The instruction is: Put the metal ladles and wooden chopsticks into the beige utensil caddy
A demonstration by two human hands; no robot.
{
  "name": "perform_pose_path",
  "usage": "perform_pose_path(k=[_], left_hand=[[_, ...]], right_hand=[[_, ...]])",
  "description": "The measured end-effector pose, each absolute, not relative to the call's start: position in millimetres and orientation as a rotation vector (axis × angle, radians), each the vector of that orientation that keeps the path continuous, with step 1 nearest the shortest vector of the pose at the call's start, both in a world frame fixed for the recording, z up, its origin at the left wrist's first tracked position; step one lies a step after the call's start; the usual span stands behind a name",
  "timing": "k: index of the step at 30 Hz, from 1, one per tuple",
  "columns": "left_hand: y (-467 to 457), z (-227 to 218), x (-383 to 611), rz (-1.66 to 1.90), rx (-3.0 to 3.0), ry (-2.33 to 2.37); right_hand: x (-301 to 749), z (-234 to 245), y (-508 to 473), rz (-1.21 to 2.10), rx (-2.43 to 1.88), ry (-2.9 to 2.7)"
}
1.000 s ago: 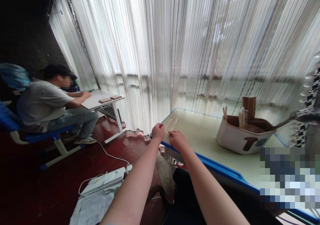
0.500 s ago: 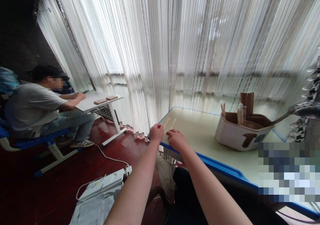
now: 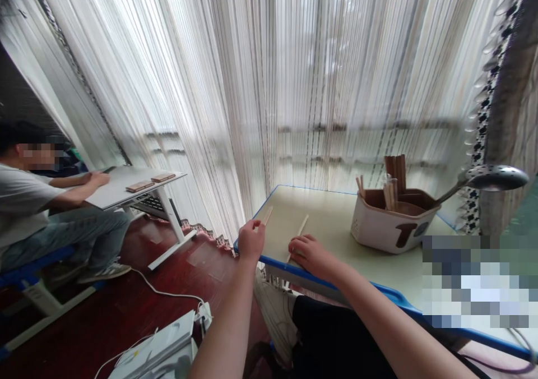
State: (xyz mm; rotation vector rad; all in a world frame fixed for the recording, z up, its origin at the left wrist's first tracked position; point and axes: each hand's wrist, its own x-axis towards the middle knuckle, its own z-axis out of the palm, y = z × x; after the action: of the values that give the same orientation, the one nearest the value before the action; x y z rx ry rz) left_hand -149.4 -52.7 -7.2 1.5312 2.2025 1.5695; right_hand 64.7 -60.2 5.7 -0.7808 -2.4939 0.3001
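At the left corner of a pale green table with a blue rim [image 3: 336, 286], my left hand [image 3: 251, 240] is closed in a pinch on a thin wooden stick [image 3: 266, 216] that points away from me. My right hand [image 3: 310, 254] rests on the table near its front edge, fingers curled over the near end of a second wooden stick [image 3: 301, 229]. The two sticks lie apart and roughly parallel.
A white basket [image 3: 390, 230] with several wooden sticks and brown boards stands at the table's back right. A metal lamp head [image 3: 491, 178] hangs at the right. String curtains hang behind. At the left a seated person [image 3: 29, 199] works at a white desk [image 3: 126, 184]. Cables and white devices [image 3: 163, 348] lie on the floor.
The view has swung to the right. The two sticks, close together before, now lie farther apart, with my left hand holding one at the corner and my right hand nearer the front edge.
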Motion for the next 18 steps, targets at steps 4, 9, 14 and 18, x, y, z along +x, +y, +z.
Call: perform_pose_path(k=[4, 9, 14, 18], left_hand=[[-58.7, 1.4, -142.1, 1.670, 1.702, 2.245], [-79.4, 23.6, -103.6, 1.714, 2.335, 1.862], [-96.6, 34.9, -48.8, 1.748, 2.501, 1.557], [-95.0, 36.8, -12.7, 1.804, 2.412, 1.386]], right_hand=[[66.6, 11.0, -68.4, 0.229, -0.819, -2.508], [88.3, 45.1, -74.4, 0.210, -0.843, -2.327], [123.5, 109.4, -98.0, 0.270, -0.717, -2.221], [145.3, 153.7, -114.5, 0.342, -0.707, -2.218]])
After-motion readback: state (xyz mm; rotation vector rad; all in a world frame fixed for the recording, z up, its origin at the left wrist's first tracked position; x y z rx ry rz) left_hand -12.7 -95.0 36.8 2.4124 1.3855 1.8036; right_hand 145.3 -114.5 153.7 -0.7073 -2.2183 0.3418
